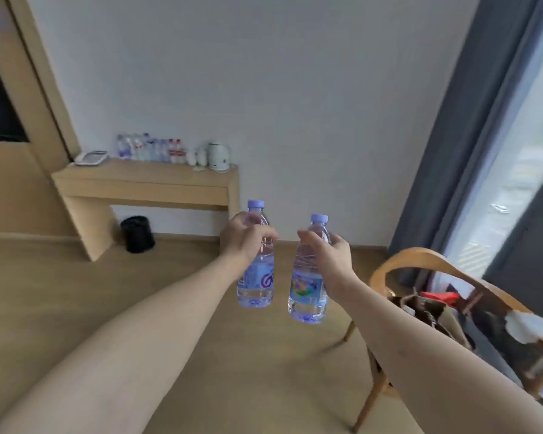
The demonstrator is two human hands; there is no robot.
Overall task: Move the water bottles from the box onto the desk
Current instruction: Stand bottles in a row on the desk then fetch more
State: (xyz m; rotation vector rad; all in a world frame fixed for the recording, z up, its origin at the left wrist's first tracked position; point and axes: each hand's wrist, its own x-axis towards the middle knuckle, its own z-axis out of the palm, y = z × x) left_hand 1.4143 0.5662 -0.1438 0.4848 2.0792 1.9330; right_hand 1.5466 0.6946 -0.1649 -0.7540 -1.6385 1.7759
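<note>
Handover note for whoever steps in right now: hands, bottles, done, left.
Left hand grips the upper body of one water bottle; right hand grips a second bottle. Both upright, carried in the air, well short of the desk.
Done: a row of bottles already stands at the back of the desk, between the phone and the kettle.
Left: walk over, set both down. The box is out of view, so the remaining count is unknown.

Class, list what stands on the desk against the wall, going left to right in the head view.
Phone → row of water bottles → small white items, too blurred to name → kettle, all on the desk.
</note>
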